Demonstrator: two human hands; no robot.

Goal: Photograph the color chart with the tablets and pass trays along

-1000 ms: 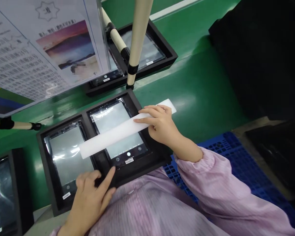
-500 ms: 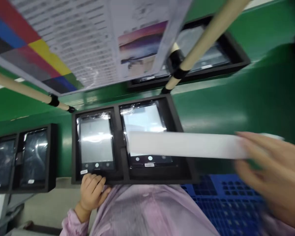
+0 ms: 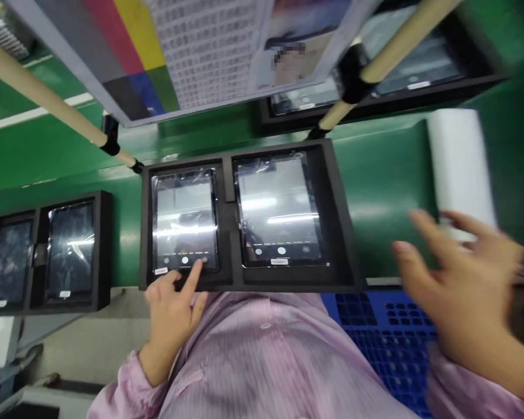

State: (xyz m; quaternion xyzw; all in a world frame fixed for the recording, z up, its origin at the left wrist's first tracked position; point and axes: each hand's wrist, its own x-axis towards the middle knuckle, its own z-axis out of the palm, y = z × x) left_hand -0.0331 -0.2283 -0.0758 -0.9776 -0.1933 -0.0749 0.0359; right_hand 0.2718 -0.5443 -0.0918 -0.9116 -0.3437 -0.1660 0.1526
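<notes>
A black foam tray (image 3: 227, 224) in front of me holds two tablets with lit screens. Near the lower right corner of the left tablet (image 3: 184, 203), the outstretched index finger of my left hand (image 3: 174, 311) is at a round icon; it holds nothing. The right tablet (image 3: 280, 198) displays a similar row of round buttons, and glare streaks cross both screens. My right hand (image 3: 471, 279), slightly blurred, hovers with fingers spread over the green surface. Just beyond its fingers lies a long white block (image 3: 463, 166), apart from the tray.
Another black tray (image 3: 102, 250) with two dark-screened devices sits at left. A further tray (image 3: 467, 87) lies behind a beige pole (image 3: 393, 49). A printed chart board (image 3: 213, 52) hangs over the green bench (image 3: 384, 174). Below right is a blue plastic grid (image 3: 384, 349).
The white block was in my right hand across the right tablet; now it lies at right, released. My left hand has gone from the tray's edge to the left screen, index finger extended.
</notes>
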